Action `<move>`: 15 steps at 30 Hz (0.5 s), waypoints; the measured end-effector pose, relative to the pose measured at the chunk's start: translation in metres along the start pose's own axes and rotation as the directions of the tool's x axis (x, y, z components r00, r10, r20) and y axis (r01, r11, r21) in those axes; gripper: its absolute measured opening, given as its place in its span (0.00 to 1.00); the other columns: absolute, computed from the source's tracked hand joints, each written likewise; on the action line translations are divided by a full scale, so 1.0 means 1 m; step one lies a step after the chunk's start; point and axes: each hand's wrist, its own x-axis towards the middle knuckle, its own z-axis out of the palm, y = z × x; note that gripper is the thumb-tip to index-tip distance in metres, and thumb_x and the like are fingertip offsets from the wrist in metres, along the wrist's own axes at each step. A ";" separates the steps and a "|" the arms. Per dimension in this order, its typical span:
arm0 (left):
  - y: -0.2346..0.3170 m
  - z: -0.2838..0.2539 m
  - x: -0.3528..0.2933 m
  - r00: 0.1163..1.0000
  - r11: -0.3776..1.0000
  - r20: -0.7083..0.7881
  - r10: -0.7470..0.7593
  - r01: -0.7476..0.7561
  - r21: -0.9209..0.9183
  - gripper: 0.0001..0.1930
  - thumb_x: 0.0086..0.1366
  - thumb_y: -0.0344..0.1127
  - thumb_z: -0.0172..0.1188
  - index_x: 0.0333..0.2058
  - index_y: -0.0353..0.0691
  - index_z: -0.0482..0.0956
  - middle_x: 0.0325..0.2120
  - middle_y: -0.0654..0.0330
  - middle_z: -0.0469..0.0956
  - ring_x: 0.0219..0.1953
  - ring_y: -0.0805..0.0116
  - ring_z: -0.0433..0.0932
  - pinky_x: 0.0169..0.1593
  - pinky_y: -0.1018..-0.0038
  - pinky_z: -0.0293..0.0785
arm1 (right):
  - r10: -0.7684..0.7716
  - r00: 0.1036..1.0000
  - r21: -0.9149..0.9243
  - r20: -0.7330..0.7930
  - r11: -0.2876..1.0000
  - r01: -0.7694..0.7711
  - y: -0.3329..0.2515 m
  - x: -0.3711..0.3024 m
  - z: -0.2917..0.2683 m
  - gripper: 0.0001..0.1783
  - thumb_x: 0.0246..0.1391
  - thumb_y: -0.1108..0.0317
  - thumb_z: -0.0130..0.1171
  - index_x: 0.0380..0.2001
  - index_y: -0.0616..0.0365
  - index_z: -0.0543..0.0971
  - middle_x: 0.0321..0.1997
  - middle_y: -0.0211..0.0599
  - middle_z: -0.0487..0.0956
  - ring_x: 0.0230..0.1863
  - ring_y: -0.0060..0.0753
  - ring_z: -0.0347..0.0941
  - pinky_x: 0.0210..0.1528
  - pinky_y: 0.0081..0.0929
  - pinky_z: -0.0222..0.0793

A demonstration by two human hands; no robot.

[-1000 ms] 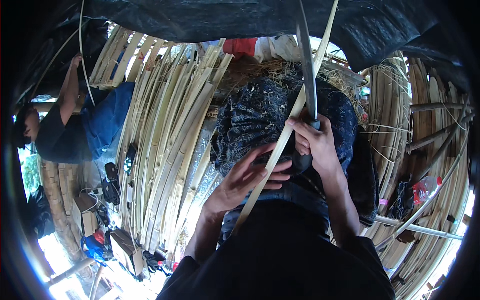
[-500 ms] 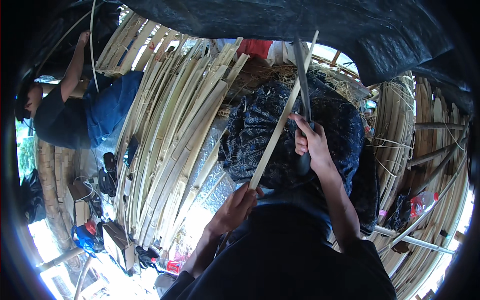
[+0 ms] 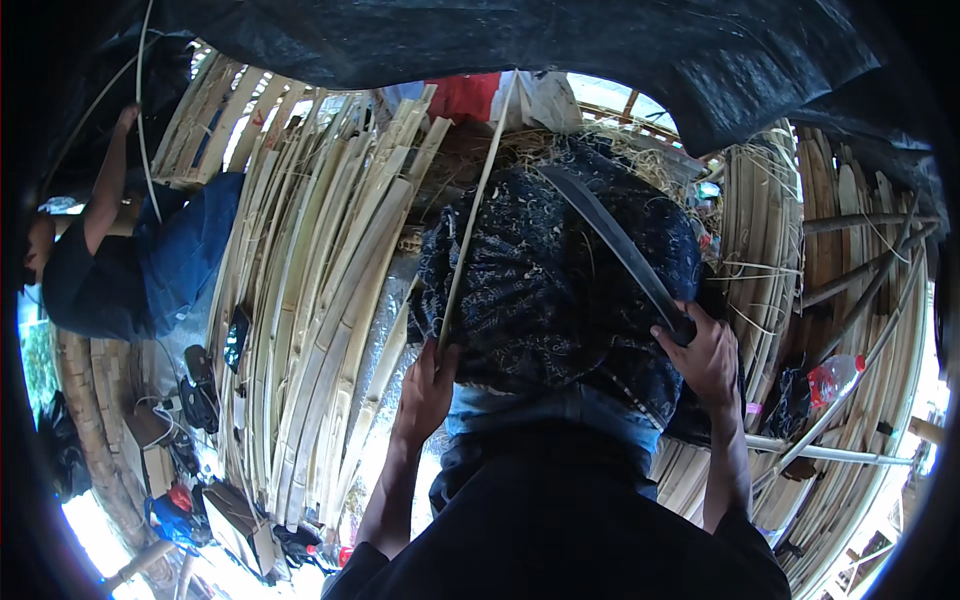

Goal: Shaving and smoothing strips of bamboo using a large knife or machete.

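Observation:
My left hand (image 3: 428,390) is closed round the lower end of a long, thin bamboo strip (image 3: 474,225), which stands up and leans slightly right toward its far end. In my right hand (image 3: 706,358) is a machete (image 3: 615,240), gripped by its dark handle. Its long dark blade slants up and to the left, apart from the strip. Under both, a dark patterned cloth (image 3: 550,290) covers my lap, with pale shavings scattered on it.
Many split bamboo slats (image 3: 330,280) lie in a pile to the left. More bamboo bundles (image 3: 755,240) stand at the right beside poles and a plastic bottle (image 3: 836,380). A co-worker (image 3: 120,260) sits far left, holding a strip. A black tarp (image 3: 450,40) hangs overhead.
The machete has swung away from the strip, its tip now pointing up-left, as my right hand moved right and nearer. My left hand moved left, and the strip stands more upright.

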 end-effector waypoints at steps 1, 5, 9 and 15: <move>0.011 -0.002 0.017 1.000 1.000 0.005 0.009 -0.009 -0.012 0.10 0.69 0.30 0.61 0.46 0.33 0.74 0.29 0.42 0.78 0.30 0.46 0.80 0.32 0.59 0.72 | 0.014 1.000 -0.008 -0.002 1.000 -0.014 0.006 -0.008 0.000 0.28 0.46 0.51 0.74 0.48 0.51 0.81 0.32 0.51 0.84 0.36 0.56 0.82 0.40 0.46 0.76; 0.010 0.009 0.030 0.698 0.641 0.382 -0.606 0.713 -0.286 0.11 0.70 0.38 0.62 0.40 0.34 0.78 0.25 0.44 0.75 0.29 0.48 0.77 0.34 0.62 0.71 | 0.186 0.975 0.027 0.122 0.981 -0.191 0.014 -0.033 0.006 0.32 0.46 0.51 0.74 0.52 0.51 0.78 0.31 0.48 0.84 0.34 0.58 0.82 0.41 0.46 0.76; -0.040 0.032 -0.010 0.989 0.969 0.105 -0.105 0.125 -0.213 0.12 0.68 0.37 0.64 0.41 0.32 0.79 0.24 0.50 0.78 0.25 0.60 0.77 0.31 0.63 0.70 | 0.184 0.982 -0.010 -0.037 0.983 -0.185 0.038 -0.058 0.041 0.32 0.46 0.52 0.74 0.52 0.54 0.77 0.33 0.49 0.84 0.37 0.56 0.81 0.43 0.45 0.76; 0.006 -0.061 0.006 0.551 0.522 0.637 -0.540 0.812 -0.260 0.14 0.68 0.38 0.64 0.43 0.30 0.80 0.23 0.57 0.78 0.26 0.73 0.71 0.29 0.66 0.68 | 0.196 0.972 0.151 0.129 0.965 -0.214 0.037 -0.053 -0.005 0.20 0.46 0.61 0.70 0.41 0.60 0.84 0.34 0.53 0.83 0.40 0.54 0.80 0.47 0.42 0.75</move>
